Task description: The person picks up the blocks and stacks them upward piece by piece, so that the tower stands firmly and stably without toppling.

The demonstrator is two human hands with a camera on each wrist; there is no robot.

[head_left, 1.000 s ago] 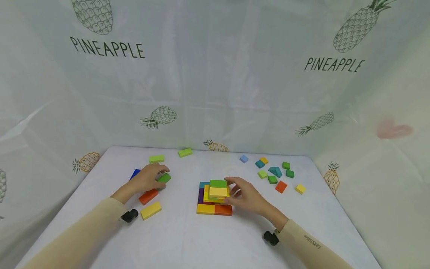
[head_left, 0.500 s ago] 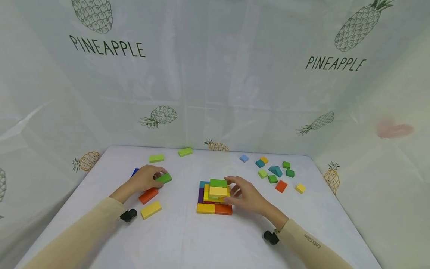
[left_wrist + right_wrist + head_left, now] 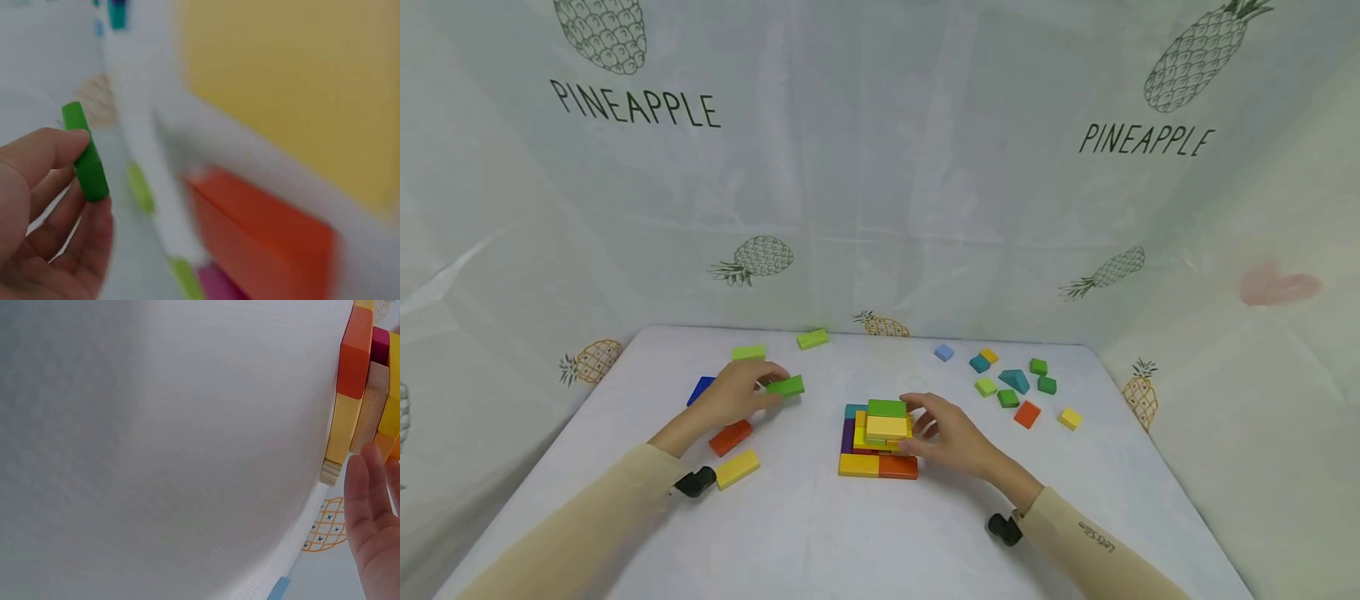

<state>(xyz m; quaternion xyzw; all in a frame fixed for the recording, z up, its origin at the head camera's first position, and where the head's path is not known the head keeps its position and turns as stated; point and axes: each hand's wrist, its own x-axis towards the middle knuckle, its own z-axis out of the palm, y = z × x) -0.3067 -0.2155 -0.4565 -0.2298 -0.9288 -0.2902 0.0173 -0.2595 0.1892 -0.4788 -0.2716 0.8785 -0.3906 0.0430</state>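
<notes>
My left hand (image 3: pixel 735 397) pinches a green block (image 3: pixel 786 386) between thumb and fingers, left of the stack. In the left wrist view the green block (image 3: pixel 89 156) stands out past the fingertips. A stepped stack of coloured blocks (image 3: pixel 860 465) is in the middle of the table, a green block (image 3: pixel 887 408) on top and yellow, orange, purple and teal ones below. My right hand (image 3: pixel 951 437) is at the stack's right side, its fingertips right at the upper layers. In the right wrist view the fingers (image 3: pixel 361 494) lie fairly straight beside the stack's edge.
An orange-red block (image 3: pixel 731 437), a yellow block (image 3: pixel 737 469) and a blue block (image 3: pixel 701 390) lie around my left hand. Two lime blocks (image 3: pixel 812 339) lie at the back. Several small blocks, including a teal triangle (image 3: pixel 1014 381), are scattered at the back right.
My left hand has lifted the green block from the left group and carried it a little to the right, turning it flatter. The right hand and the stack have stayed put.
</notes>
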